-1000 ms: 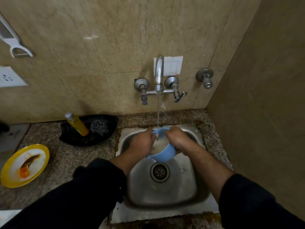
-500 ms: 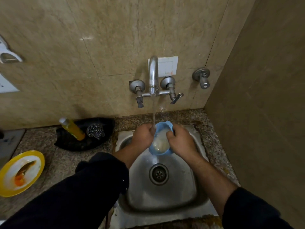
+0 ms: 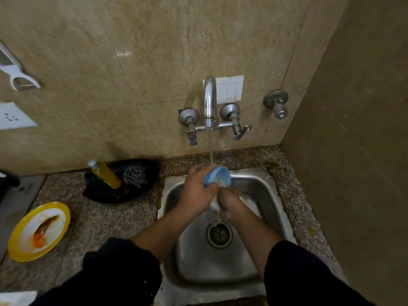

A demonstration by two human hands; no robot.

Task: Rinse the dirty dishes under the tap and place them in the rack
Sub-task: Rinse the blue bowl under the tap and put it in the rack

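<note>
A small blue bowl (image 3: 217, 176) is tipped on its side over the steel sink (image 3: 260, 186), right under the running tap (image 3: 209, 102). My left hand (image 3: 196, 191) grips its left rim. My right hand (image 3: 229, 202) holds it from below, and water spills past those fingers toward the drain (image 3: 219, 234). A yellow-rimmed plate (image 3: 38, 230) smeared with orange food lies on the counter at the far left. No rack is in view.
A black dish (image 3: 110, 193) left of the sink holds a yellow soap bottle (image 3: 106, 173) and a steel scrubber (image 3: 135, 176). The granite counter (image 3: 110, 217) runs left; a wall closes the right side. A socket (image 3: 13, 117) and a white peeler (image 3: 15, 71) hang on the tiles.
The bowl has tilted from upright to on its side, pouring out its water. My right hand has dropped below it while the left stays on the rim.
</note>
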